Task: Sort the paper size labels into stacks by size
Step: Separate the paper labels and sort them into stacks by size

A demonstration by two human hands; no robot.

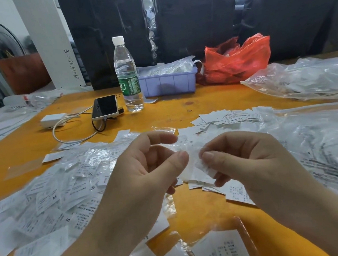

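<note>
Both hands hover over the orange table [182, 109] in the middle of the view. My left hand [146, 173] and my right hand [244, 157] pinch the same small clear sleeve of white paper labels [196, 165] between thumb and fingers, one hand on each side. A wide heap of loose white size labels [51, 197], some in clear sleeves and printed S, M or XL, covers the table to the left. A smaller spread of labels [224, 118] lies behind my right hand. More labels [219, 249] lie near the front edge.
A water bottle [127, 73], a phone [105, 107] on a cable with a white charger [53, 120], a lilac plastic bin [169, 83] and a red bag [238, 59] stand at the back. Clear plastic bags [306, 77] fill the right side.
</note>
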